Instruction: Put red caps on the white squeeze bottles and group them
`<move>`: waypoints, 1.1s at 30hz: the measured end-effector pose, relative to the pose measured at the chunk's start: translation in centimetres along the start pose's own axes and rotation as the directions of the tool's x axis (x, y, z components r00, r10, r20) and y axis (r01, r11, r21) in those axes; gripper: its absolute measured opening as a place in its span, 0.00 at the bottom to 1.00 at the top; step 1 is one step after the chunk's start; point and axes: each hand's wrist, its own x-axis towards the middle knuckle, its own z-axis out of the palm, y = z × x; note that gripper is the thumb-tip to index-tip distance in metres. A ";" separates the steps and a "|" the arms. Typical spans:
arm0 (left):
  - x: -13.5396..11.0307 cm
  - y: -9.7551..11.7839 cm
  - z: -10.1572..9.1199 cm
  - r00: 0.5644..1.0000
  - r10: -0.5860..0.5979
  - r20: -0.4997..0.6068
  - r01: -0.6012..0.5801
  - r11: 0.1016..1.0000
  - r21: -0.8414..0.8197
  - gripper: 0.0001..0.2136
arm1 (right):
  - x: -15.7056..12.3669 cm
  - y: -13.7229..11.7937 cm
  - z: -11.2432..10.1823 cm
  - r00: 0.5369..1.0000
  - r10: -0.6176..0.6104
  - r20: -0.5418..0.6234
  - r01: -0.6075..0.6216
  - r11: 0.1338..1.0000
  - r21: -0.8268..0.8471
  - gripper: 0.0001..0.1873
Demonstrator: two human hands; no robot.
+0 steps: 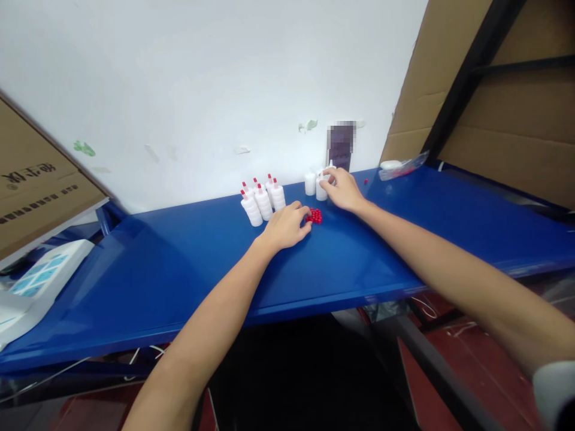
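Observation:
A blue table (179, 281) runs along a white wall. My left hand (287, 225) rests knuckles-up on it, fingers curled, its fingertips touching a small pile of red caps (316, 215). Just left of that hand stand several small white bottles with red caps (262, 199). My right hand (342, 188) reaches further back and closes its fingers on an uncapped white bottle (320, 188). Another uncapped white bottle (309, 183) stands beside it. One loose red cap (366, 181) lies to the right of my right hand.
A cardboard box (36, 185) and a white device with blue keys (40, 278) sit at the left end. Cardboard sheets and a black frame (476, 54) lean at the right. A clear plastic bag (402, 166) lies near the wall. A dark blurred object (341, 143) stands against the wall.

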 end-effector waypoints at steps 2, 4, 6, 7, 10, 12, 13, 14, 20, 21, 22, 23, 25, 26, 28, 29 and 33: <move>-0.1 0.0 0.0 1.000 0.005 -0.008 -0.005 1.000 -0.006 0.12 | 0.0 0.0 0.0 1.000 0.007 0.006 -0.007 1.000 -0.003 0.17; -0.1 0.1 0.0 1.000 0.011 -0.023 -0.012 1.000 -0.017 0.11 | 0.0 0.0 0.0 1.000 0.008 0.009 -0.008 1.000 0.004 0.17; -0.1 0.1 -0.1 0.999 0.015 -0.039 -0.016 0.999 -0.033 0.10 | 0.0 0.1 0.1 1.000 0.003 0.007 -0.004 1.000 0.013 0.17; -0.1 0.2 -0.1 0.999 0.017 -0.047 -0.018 0.999 -0.040 0.10 | 0.0 0.1 0.1 1.000 0.000 0.004 0.000 1.000 0.016 0.17; 0.0 0.3 -0.2 0.998 0.016 -0.061 -0.019 0.999 -0.045 0.09 | 0.0 0.3 0.3 1.000 -0.013 0.001 0.013 1.000 0.019 0.17; 0.0 0.3 -0.2 0.998 0.006 -0.059 -0.009 0.999 -0.038 0.09 | 0.0 0.4 0.3 1.000 -0.018 0.003 0.018 1.000 0.017 0.17; 0.0 0.3 -0.1 0.998 0.001 -0.057 -0.003 0.999 -0.035 0.10 | -0.1 0.4 0.3 1.000 -0.018 0.004 0.018 1.000 0.016 0.17; 0.1 0.2 -0.1 0.998 -0.003 -0.056 0.001 1.000 -0.031 0.10 | -0.1 0.4 0.3 1.000 -0.018 0.004 0.018 1.000 0.014 0.17; 0.1 0.2 0.1 0.998 -0.002 -0.066 0.001 1.000 -0.024 0.11 | -0.1 0.3 0.3 1.000 -0.012 0.012 0.012 1.000 0.002 0.18; 0.1 0.2 0.1 0.998 0.001 -0.066 -0.002 1.000 -0.027 0.11 | -0.1 0.3 0.3 1.000 -0.013 0.016 0.013 1.000 0.003 0.18; 0.1 0.3 0.1 0.998 0.006 -0.065 -0.008 0.999 -0.032 0.10 | -0.1 0.3 0.3 1.000 -0.015 0.018 0.015 1.000 0.005 0.18; 0.1 0.3 0.0 0.998 0.011 -0.063 -0.013 0.999 -0.036 0.10 | 0.0 0.3 0.3 1.000 -0.016 0.018 0.016 1.000 0.009 0.18; 0.1 0.4 0.0 0.998 0.018 -0.060 -0.021 0.999 -0.046 0.09 | 0.0 0.4 0.3 1.000 -0.021 0.013 0.020 1.000 0.020 0.17; 0.1 0.4 0.0 0.998 0.019 -0.057 -0.021 0.998 -0.051 0.09 | 0.0 0.4 0.3 1.000 -0.023 0.009 0.023 0.999 0.023 0.17; 0.1 0.4 0.0 0.999 0.019 -0.050 -0.022 0.998 -0.061 0.09 | 0.0 0.5 0.4 1.000 -0.027 0.006 0.026 0.999 0.026 0.16; 0.1 0.3 0.0 0.999 0.021 -0.048 -0.024 0.997 -0.067 0.09 | 0.0 0.6 0.4 1.000 -0.030 0.006 0.030 0.999 0.025 0.16; 0.1 0.3 -0.1 0.998 0.032 -0.050 -0.037 0.996 -0.085 0.10 | 0.1 0.7 0.5 0.999 -0.043 -0.001 0.043 0.999 0.022 0.17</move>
